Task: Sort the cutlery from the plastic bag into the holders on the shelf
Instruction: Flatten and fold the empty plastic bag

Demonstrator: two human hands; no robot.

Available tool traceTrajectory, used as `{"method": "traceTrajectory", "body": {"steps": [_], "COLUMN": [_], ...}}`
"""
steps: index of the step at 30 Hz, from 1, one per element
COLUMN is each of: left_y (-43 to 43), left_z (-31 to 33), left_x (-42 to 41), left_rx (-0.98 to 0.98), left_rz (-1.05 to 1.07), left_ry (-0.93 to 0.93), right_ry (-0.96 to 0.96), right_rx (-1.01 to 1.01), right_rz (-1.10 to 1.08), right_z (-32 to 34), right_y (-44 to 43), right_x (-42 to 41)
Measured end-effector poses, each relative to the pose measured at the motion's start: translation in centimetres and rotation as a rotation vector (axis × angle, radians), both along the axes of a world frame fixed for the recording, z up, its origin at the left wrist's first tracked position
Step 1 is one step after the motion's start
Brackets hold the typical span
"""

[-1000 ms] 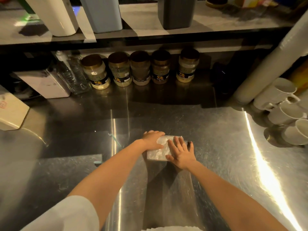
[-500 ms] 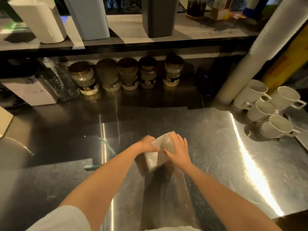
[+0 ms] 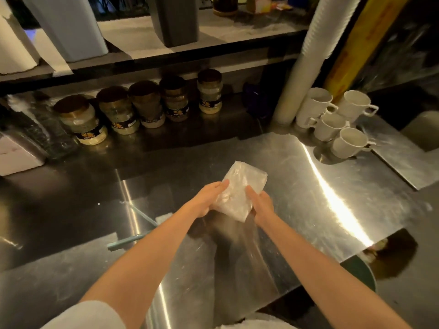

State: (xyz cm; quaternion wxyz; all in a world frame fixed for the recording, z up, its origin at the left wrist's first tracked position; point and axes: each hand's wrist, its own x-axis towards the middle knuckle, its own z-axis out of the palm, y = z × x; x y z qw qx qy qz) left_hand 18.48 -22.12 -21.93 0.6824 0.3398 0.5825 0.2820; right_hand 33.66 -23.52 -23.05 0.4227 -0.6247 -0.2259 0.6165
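Steel counter, scratched, bright glare streak at 3 o'clock. On it:
- 11 to 12 o'clock, against the back: five lidded jars in a row, touching.
- 2 o'clock: four white cups clustered, on their sides.
- 1 o'clock: white ribbed tube, leaning.
- 9 o'clock: white box, clear bottle just beside it.
- 8 o'clock: thin teal stick, flat.

Shelf above, 12 o'clock: white holder, pale blue holder, dark grey holder.
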Motion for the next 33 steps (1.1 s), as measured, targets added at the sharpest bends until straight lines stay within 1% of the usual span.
{"method": "traceTrajectory", "body": {"steps": [3, 7, 10, 13, 14, 17, 21, 25, 27, 30, 33], "left_y": [1.2, 1.2, 0.1, -0.7, -0.9, -1.9, -3.7, -6.3, -7.2, -7.8, -7.9], "left_z": [-0.1, -0.1, 0.2, 0.1, 0.0, -0.5, -1.9, -4.9, -7.1, -11.7, -17.6], "left_x": [3.6, 10.2, 15.2, 19.9, 21.5, 27.0, 35.8, 44.7, 48.2, 51.7, 53.8], "left_rx": [0.059, 0.216, 0.313, 0.335, 0.335, 0.353, 0.386, 0.361, 0.323, 0.174, -0.001], "left_rz": [-0.106, -0.207, -0.234, -0.23, -0.23, -0.31, -0.41, -0.479, -0.496, -0.519, -0.529], "left_ry": [0.049, 0.173, 0.176, 0.161, 0.152, 0.132, 0.132, 0.189, 0.225, 0.313, 0.395], "right_ry": [-0.126, -0.242, -0.21, -0.066, -0.056, -0.157, -0.211, -0.309, -0.367, -0.386, -0.383], "right_rx": [0.033, 0.038, 0.031, 0.005, 0.008, 0.006, -0.011, -0.123, -0.176, -0.279, -0.385], "right_rz": [-0.053, -0.219, -0.349, -0.488, -0.52, -0.605, -0.705, -0.754, -0.731, -0.639, -0.608], "right_z": [0.5, 0.9, 1.2, 0.8, 0.5, -0.7, -2.7, -5.0, -6.9, -11.0, -16.7], "right_y": [-0.4, -2.2, -3.9, -5.5, -6.0, -7.8, -10.5, -12.9, -13.6, -14.3, -14.8], "right_x": [3.6, 8.8, 12.5, 16.3, 17.7, 22.4, 30.3, 38.2, 41.7, 45.1, 47.0]}}
